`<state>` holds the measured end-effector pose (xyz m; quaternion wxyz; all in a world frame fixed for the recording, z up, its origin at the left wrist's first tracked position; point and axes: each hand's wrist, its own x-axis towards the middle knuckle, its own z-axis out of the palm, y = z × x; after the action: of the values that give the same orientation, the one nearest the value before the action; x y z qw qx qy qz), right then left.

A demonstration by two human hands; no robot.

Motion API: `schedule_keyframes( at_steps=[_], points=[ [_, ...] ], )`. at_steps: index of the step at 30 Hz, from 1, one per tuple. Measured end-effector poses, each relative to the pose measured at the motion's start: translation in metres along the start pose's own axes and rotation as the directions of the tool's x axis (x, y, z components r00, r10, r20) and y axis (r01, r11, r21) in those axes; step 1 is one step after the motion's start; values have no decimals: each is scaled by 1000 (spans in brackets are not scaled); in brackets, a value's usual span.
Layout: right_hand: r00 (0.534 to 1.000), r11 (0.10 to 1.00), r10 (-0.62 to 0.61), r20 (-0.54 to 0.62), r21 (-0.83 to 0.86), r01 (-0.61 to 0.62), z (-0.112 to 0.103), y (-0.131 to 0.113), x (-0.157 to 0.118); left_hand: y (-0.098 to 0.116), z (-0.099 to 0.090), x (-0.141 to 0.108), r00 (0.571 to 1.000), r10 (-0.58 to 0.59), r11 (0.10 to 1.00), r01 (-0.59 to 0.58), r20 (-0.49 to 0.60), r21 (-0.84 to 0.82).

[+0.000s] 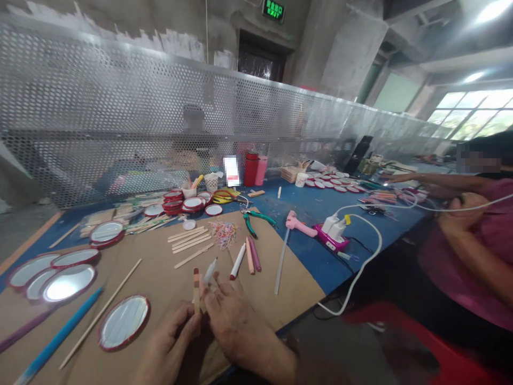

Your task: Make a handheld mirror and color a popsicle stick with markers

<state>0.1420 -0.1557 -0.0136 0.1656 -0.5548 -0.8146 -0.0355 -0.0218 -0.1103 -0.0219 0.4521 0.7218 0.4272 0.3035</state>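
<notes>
My left hand (pixel 172 342) grips a flat wooden craft stick (pixel 196 291) upright, its upper end banded in brown and pink. My right hand (pixel 236 326) sits against it, holding a white marker pen (pixel 210 272) whose tip is close to the stick. Part of the pen is hidden by my fingers. Both hands are over a brown cardboard sheet (pixel 160 278). A round mirror with a red rim (pixel 123 322) lies left of my hands, and several loose sticks (pixel 190 240) lie beyond them.
Further markers, a blue rod, pliers with green handles, rubber bands, a pink glue gun and a charger with a white cable lie on the blue-topped bench. Stacks of red-rimmed mirrors line it. A co-worker's arms (pixel 449 208) reach in at right, beside a red stool.
</notes>
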Motion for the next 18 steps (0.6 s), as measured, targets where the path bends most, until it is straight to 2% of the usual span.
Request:
schedule_keyframes(
  at_steps=[8,18],
  points=[
    [1000,1000,-7,-29,-26,6,2,2,1,8,-4,4,998,34,999,-36,51,31],
    [998,998,-43,-39,-57,41,2,3,4,-12,-6,5,986,107,992,-114,131,53]
  ],
)
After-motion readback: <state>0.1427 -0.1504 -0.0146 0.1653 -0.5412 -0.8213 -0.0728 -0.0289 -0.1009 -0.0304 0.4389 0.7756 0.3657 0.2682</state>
